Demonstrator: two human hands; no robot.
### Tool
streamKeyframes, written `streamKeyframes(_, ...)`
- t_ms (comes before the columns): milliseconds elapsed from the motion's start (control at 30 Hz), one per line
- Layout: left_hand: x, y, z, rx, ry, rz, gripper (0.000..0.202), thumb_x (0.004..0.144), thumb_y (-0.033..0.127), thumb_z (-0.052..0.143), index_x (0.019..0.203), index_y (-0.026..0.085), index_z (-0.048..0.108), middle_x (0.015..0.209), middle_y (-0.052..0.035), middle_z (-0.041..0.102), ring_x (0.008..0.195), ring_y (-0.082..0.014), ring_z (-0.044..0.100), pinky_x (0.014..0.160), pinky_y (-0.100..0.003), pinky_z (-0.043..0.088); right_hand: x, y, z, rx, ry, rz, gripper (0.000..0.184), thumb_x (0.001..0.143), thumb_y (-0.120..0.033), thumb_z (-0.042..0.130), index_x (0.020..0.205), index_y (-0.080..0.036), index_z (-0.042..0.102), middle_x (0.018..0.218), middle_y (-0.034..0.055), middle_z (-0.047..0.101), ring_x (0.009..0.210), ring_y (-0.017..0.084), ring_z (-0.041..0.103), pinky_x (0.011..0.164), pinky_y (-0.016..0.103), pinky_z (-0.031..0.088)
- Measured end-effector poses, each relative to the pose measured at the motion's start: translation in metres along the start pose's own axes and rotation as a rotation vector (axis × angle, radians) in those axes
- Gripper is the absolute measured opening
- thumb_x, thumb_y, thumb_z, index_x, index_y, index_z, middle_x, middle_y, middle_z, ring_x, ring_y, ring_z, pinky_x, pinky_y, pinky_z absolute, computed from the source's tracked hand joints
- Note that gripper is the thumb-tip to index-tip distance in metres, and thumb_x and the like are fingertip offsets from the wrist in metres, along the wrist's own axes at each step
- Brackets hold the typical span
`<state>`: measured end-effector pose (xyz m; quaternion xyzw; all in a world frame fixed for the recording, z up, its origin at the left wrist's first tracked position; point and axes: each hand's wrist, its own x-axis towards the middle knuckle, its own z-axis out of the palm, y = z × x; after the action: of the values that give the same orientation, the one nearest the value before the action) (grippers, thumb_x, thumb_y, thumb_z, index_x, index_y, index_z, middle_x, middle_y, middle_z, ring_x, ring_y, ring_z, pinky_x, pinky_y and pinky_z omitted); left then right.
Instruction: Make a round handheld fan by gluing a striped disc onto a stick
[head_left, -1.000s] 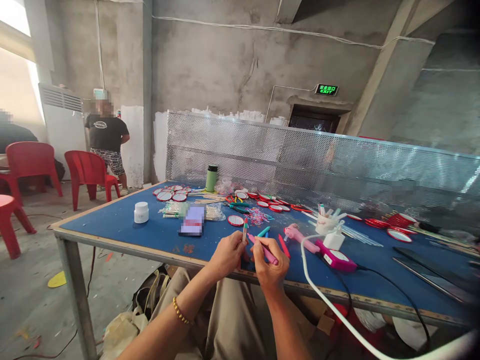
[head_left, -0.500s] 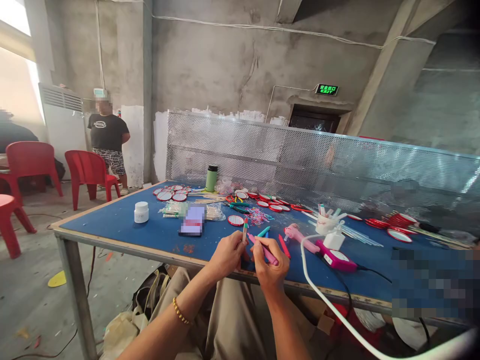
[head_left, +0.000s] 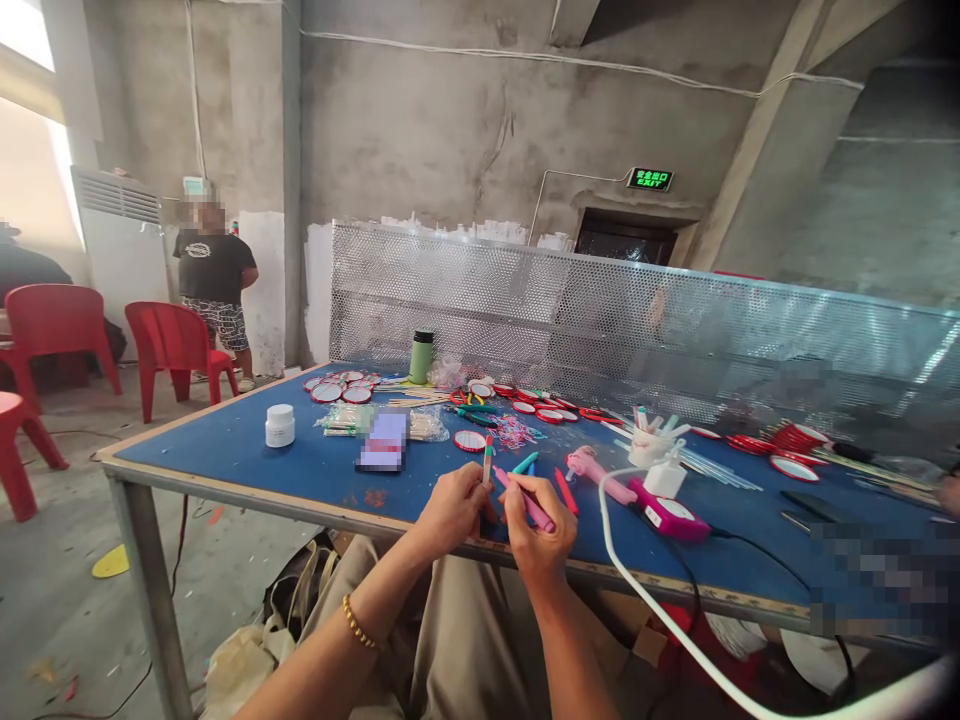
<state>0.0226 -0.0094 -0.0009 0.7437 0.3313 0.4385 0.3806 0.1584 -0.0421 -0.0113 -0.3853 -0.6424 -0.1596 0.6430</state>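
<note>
My left hand point(head_left: 452, 507) is closed on a slim pale stick point(head_left: 488, 460) that stands upright, with red and green at its top. My right hand point(head_left: 544, 535) grips a pink marker pen point(head_left: 537, 510) like a writing tool, its tip pointing toward the left hand. Both hands are close together at the table's near edge. Just beyond them lie a teal marker point(head_left: 526, 462) and a red marker point(head_left: 566, 491), with a blue one partly hidden. A round white disc with a red rim point(head_left: 470, 441) lies beyond the stick.
On the blue table point(head_left: 247, 470) are a white jar point(head_left: 280, 427), a phone point(head_left: 382, 440), a green bottle point(head_left: 422, 358), pliers point(head_left: 474, 408) and several red-rimmed discs. A pink glue gun point(head_left: 600, 475), a magenta box point(head_left: 671, 514) and a white cable point(head_left: 626, 575) are at right. A person stands far left.
The view has shifted very slightly. Both hands keep their hold on the stick and the pink marker, almost unmoved. At the far right, dark items on the table show more.
</note>
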Motion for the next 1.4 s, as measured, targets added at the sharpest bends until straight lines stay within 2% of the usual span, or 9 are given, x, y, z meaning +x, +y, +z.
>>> streamKeyframes(733,-0.0016,-0.0015,0.0006,-0.011,0.024,0.006,0.025,0.092,0.037,0.043,0.077,0.020,0.052,0.061,0.0027,0.065,0.040,-0.0101,0.053,0.052,-0.022,0.040,-0.0003,-0.0005,0.0002,0.005,0.026,-0.012,0.009,0.091,-0.020,0.057,0.091,-0.019,0.066,0.073,0.0022,0.072,0.057,0.014,0.066,0.056,0.026,0.054)
streamKeyframes(1067,-0.0009,-0.0029,0.0005,-0.039,0.018,-0.006,0.031,0.094,0.044,0.043,0.074,0.020,0.050,0.064,0.0014,0.067,0.039,-0.0099,0.053,0.050,-0.022,0.040,-0.0016,-0.0023,-0.0004,0.038,-0.007,0.032,0.011,0.092,-0.022,0.056,0.088,-0.019,0.066,0.071,0.0011,0.071,0.056,0.013,0.065,0.055,0.025,0.053)
streamKeyframes(1400,-0.0003,-0.0075,0.0023,0.029,0.038,0.026,0.033,0.095,0.043,0.042,0.072,0.020,0.050,0.061,0.0032,0.064,0.042,-0.0101,0.053,0.052,-0.021,0.040,0.0007,-0.0016,0.0019,0.008,-0.015,-0.024,0.009,0.091,-0.020,0.056,0.090,-0.020,0.066,0.075,0.0022,0.073,0.061,0.014,0.068,0.059,0.025,0.055)
